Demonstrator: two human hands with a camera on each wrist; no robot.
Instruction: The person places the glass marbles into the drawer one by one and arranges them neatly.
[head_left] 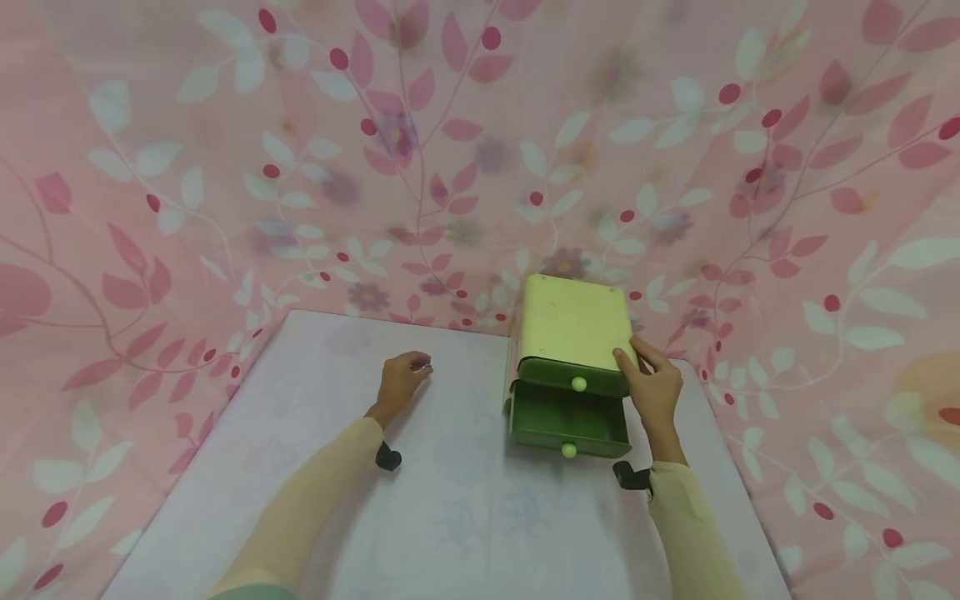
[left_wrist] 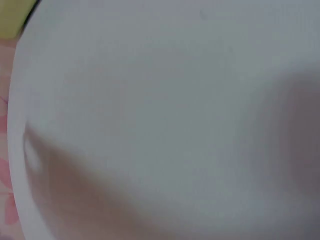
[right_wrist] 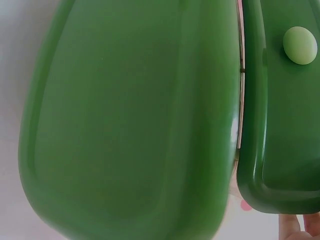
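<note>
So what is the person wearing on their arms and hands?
Both arms wear long, pale yellow sleeves reaching to the wrists. The left sleeve and the right sleeve look plain, with no pattern. A small black device, probably the wrist camera mount, sits at each wrist: one by the left wrist and one by the right. The left hand and right hand are bare, without gloves.

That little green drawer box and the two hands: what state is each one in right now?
Lower drawer: pulled out, looks empty inside.
Upper drawer: pushed in, closed.
Drawer box: upright on the table.
Right hand: resting against the box's right side, fingers fairly straight.
Left hand: on the table, fingers curled round something small I can't make out.
</note>
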